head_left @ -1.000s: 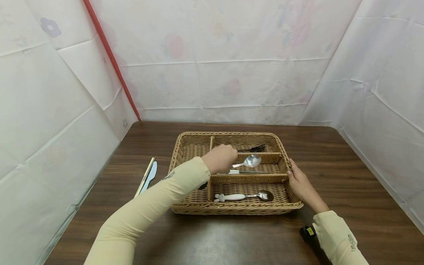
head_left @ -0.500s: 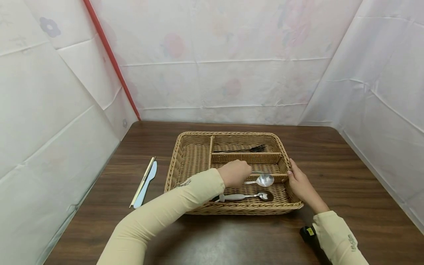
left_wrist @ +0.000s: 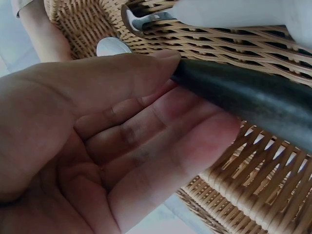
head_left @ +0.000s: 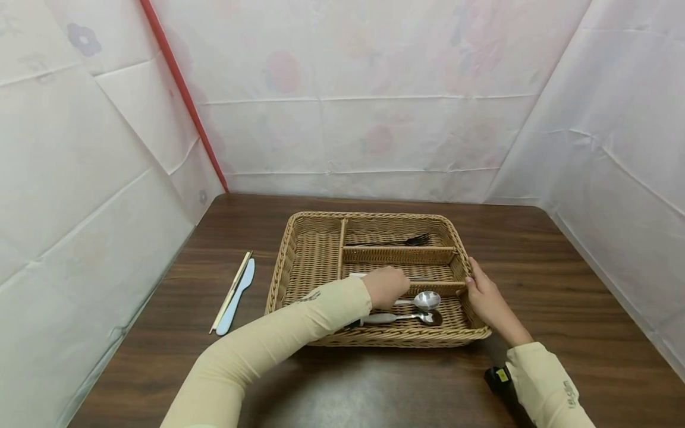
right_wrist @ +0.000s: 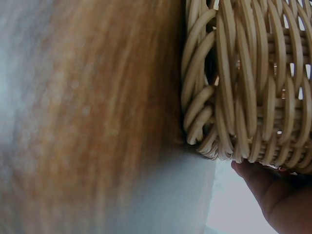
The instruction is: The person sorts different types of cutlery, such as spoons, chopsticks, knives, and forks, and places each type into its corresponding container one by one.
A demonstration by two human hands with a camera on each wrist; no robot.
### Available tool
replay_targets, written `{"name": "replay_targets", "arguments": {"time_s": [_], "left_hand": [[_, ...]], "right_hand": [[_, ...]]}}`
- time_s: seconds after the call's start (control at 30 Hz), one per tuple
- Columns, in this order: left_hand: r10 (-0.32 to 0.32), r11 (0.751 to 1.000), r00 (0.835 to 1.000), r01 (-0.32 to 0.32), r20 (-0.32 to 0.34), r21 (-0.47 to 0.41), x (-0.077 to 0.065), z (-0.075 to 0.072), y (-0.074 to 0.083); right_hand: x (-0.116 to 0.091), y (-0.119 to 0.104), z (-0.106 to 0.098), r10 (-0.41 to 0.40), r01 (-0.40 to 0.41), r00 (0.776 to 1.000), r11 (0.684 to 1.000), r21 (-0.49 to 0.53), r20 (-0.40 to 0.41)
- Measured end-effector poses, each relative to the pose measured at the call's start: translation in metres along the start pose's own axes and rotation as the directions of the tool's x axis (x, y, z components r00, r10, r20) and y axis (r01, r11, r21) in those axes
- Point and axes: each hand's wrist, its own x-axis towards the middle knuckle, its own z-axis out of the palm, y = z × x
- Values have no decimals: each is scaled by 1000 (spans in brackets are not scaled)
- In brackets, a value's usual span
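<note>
In the left wrist view my left hand (left_wrist: 131, 136) pinches the dark handle (left_wrist: 243, 92) of a spoon between thumb and fingers. Its silver bowl (head_left: 427, 300) lies over the front right compartment of the wicker basket (head_left: 374, 340), just behind another spoon's white handle (head_left: 381, 318). Seen from the head, my left hand (head_left: 387, 287) overlaps the divider between the middle and front compartments. At the basket's right end, my right hand (head_left: 487, 300) holds the rim, thumb on the near side. Much of its grip is hidden in the right wrist view.
A black fork (head_left: 417, 239) lies in the back compartment. Slim metal sticks (head_left: 423, 278) with a white end lie in the middle one. Left of the basket, a pale blue knife (head_left: 235, 300) and chopsticks (head_left: 229, 295) rest on the wooden table (head_left: 535, 261).
My left hand has carried the spoon from over the middle compartment toward me and slightly right, then lower into the front one. My right hand has stayed at the basket rim.
</note>
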Motion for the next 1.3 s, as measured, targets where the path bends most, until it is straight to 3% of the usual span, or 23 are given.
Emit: {"name": "replay_targets", "arguments": {"time_s": [0.57,0.77,1.3], "left_hand": [[6,991,1000,-6,2,135,9,8,5],[-18,990,998,10,55,142,12,11,7],[-23,992,998,15,62,124,12,12,7]], "right_hand": [[-1,-3,-2,12,-12,1000,1000,6,14],[-1,-2,-2,15,-15,1000,1000,1,12],[0,0,0,-8,8,1000,1000,-10,-11]]}}
